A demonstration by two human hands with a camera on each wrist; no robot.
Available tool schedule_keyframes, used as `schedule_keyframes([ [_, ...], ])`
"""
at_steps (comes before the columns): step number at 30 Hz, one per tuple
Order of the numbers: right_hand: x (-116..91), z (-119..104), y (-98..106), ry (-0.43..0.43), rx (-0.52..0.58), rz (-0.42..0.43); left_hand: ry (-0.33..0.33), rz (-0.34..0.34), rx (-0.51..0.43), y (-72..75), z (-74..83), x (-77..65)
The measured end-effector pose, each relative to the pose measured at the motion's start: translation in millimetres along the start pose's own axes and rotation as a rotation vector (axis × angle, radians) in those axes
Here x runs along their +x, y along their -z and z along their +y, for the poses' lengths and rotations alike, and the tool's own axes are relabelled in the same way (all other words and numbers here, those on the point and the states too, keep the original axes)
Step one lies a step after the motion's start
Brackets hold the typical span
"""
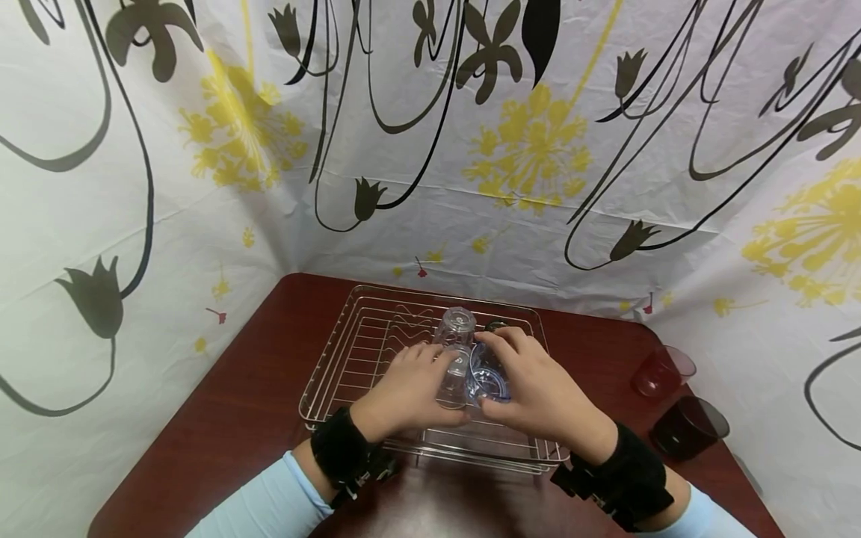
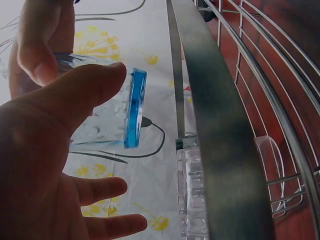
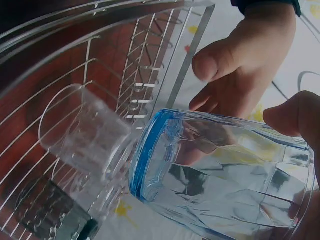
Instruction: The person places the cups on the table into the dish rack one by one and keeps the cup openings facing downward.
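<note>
A clear drinking glass with a blue tint (image 1: 487,379) is held tilted above the dish rack (image 1: 356,351). My right hand (image 1: 538,385) grips it near the rim, thumb on one side and fingers on the other, as the right wrist view shows. Close by on the left, my left hand (image 1: 413,388) has its fingers spread and nothing in its grasp. Its thumb overlaps the blue glass (image 2: 107,115) in the left wrist view; contact cannot be told. Clear glasses (image 1: 459,321) stand upside down on the rack. A dark green glass (image 3: 52,212) is beside them, mostly hidden in the head view.
On the dark red table (image 1: 235,396), right of the rack, stand a red glass (image 1: 662,373) and a dark glass (image 1: 689,427). A patterned white curtain (image 1: 430,149) encloses the back and sides. The rack's raised wire edge (image 1: 471,457) runs beneath both wrists.
</note>
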State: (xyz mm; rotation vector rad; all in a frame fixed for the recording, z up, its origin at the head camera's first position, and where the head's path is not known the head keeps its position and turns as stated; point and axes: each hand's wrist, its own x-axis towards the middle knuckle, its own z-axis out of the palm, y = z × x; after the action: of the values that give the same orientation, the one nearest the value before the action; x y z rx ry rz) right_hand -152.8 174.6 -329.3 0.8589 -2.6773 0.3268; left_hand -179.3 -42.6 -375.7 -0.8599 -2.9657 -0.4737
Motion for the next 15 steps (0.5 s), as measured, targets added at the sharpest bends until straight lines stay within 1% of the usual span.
schedule_keyframes([
  [7, 0.3, -8.4, -3.9, 0.019, 0.041, 0.022, -0.027, 0.001, 0.014, -1.9, 1.3, -0.6],
  [15, -1.0, -13.8, -7.3, 0.025, 0.106, 0.004, -0.033, -0.004, 0.048, -6.8, 1.4, -1.0],
])
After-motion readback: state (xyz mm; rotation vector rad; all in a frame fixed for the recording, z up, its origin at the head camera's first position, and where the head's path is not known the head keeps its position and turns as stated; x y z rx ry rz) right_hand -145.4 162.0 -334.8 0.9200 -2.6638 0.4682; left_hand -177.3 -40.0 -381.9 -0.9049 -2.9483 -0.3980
